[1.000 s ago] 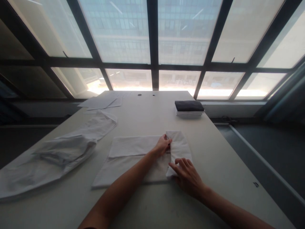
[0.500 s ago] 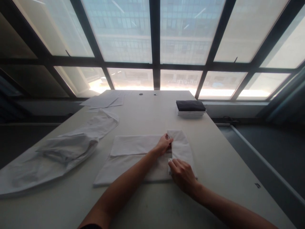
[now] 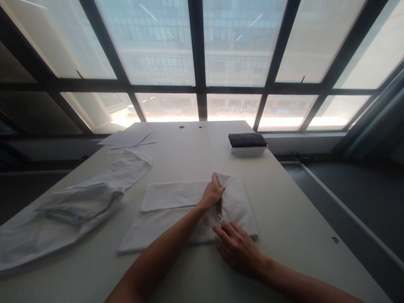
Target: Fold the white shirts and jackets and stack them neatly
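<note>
A white cloth (image 3: 170, 216), folded into a flat rectangle, lies on the table in front of me. Its right part is turned over to the left as a flap (image 3: 238, 193), whose left edge is bunched and slightly raised. At the far end of that edge, my left hand (image 3: 212, 192) pinches the fabric, the fingertips partly hidden. My right hand (image 3: 240, 246) rests at the flap's near left corner, its fingers spread and touching the cloth; the thumb side is partly hidden.
Another white cloth (image 3: 91, 204) lies loosely crumpled along the left side of the white table (image 3: 189, 155). White paper sheets (image 3: 132, 138) sit at the far left. A folded stack with a dark cloth (image 3: 247, 139) on top stands near the right edge. Windows rise behind.
The flap now lies wider and flatter on the right. My right hand has loosened from its pinch and moved nearer to me. My left hand still grips the far edge. The view has shifted slightly.
</note>
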`<state>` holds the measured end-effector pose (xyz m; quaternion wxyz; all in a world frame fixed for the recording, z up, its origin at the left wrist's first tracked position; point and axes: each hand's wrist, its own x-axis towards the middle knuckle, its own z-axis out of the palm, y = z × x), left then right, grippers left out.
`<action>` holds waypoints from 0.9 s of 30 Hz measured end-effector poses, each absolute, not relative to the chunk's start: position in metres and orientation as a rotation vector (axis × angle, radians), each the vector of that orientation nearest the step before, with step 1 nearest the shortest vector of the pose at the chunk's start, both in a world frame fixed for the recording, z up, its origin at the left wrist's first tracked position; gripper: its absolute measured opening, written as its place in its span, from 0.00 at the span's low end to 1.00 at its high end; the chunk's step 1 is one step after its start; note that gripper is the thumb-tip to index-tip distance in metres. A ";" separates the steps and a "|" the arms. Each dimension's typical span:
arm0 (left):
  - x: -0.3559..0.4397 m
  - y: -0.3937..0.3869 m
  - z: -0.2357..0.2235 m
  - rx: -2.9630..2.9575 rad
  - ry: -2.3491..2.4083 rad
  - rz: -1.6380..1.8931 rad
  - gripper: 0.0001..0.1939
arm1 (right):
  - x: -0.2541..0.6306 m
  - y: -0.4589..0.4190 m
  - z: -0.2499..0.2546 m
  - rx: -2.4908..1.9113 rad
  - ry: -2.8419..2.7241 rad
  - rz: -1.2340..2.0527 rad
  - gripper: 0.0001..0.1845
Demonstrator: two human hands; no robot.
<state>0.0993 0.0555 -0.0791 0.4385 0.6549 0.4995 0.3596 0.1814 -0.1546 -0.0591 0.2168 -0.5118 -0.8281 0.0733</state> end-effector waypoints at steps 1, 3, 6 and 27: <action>0.096 0.055 -0.076 1.727 1.281 0.864 0.38 | 0.185 -0.156 -0.056 -1.379 -2.247 0.256 0.25; 0.092 0.050 -0.067 1.960 1.350 0.836 0.40 | 0.197 -0.152 -0.051 -1.329 -2.101 0.302 0.21; 0.095 0.034 -0.056 2.308 1.296 0.847 0.35 | 0.224 -0.131 -0.051 -1.391 -1.813 0.223 0.22; 0.095 -0.057 -0.087 2.865 0.747 0.333 0.36 | 0.318 0.037 -0.099 -1.938 -2.269 0.217 0.33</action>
